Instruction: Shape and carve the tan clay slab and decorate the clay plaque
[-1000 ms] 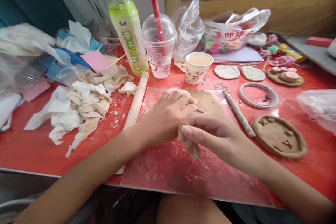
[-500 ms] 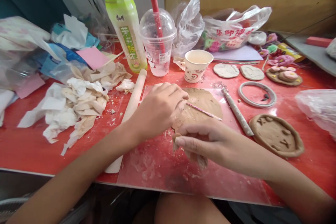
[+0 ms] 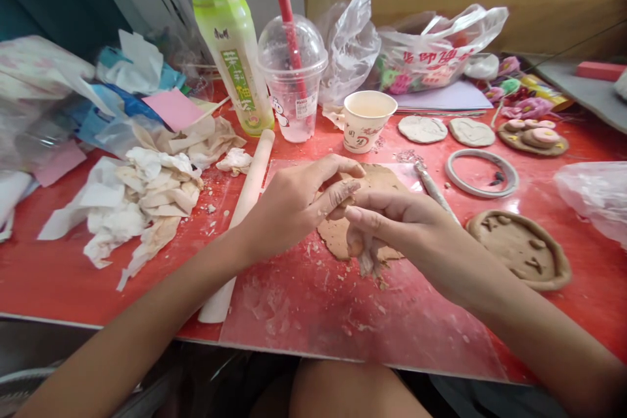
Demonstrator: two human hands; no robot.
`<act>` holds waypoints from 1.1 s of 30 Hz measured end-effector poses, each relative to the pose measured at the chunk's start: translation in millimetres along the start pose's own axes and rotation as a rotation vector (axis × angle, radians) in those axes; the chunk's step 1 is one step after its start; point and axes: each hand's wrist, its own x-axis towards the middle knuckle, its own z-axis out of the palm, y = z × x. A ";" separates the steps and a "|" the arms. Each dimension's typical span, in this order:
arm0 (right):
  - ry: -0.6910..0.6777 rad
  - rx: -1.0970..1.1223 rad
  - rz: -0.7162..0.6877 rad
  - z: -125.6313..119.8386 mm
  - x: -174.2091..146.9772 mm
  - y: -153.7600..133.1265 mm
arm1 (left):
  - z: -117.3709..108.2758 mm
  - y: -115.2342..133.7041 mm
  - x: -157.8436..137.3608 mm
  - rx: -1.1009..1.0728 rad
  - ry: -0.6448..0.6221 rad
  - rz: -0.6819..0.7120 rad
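My left hand [image 3: 306, 206] and my right hand [image 3: 396, 215] meet over a flat slab of brown clay [image 3: 379, 176]. Their fingertips are pinched together around a small bit of clay [image 3: 337, 211], mostly hidden by the fingers. Clay smears coat the left thumb and the lower right fingers. Beneath them, the slab lies on a clear sheet [image 3: 313, 320] dotted with crumbs. A pale rolling pin [image 3: 255, 170] rests beside my left hand. To the right are a clay-smeared stick [image 3: 434, 189], partly behind my right hand, and a round clay dish [image 3: 519, 251] with raised marks.
Behind the slab stand a paper cup [image 3: 368, 121], a lidded plastic cup [image 3: 294, 78] and a green drink bottle [image 3: 232, 59]. Crumpled tissues [image 3: 147, 196] lie left. A tape roll [image 3: 482, 173], pale clay discs [image 3: 422, 129] and a plastic bag [image 3: 595, 199] are on the right.
My right hand has moved up and left to meet my left hand, whose fingers have come down to the clay bit. The thin pink stick on the slab is now hidden.
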 end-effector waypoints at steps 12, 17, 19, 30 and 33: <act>0.013 -0.028 0.034 0.4 2.4 2.8 | 2.2 -0.2 -1.0 0.043 0.000 0.053; -0.010 -0.024 0.003 -0.9 1.9 5.4 | 1.1 0.0 -1.3 0.012 -0.043 0.074; -0.013 -0.039 -0.008 -0.8 1.9 5.7 | 1.0 0.2 -1.6 0.014 -0.047 0.084; -0.005 -0.057 0.027 0.0 2.3 3.4 | -2.5 -1.8 0.6 0.009 -0.049 0.020; 0.003 -0.024 0.054 -1.1 2.9 4.7 | -5.7 -3.0 1.3 0.009 -0.055 0.046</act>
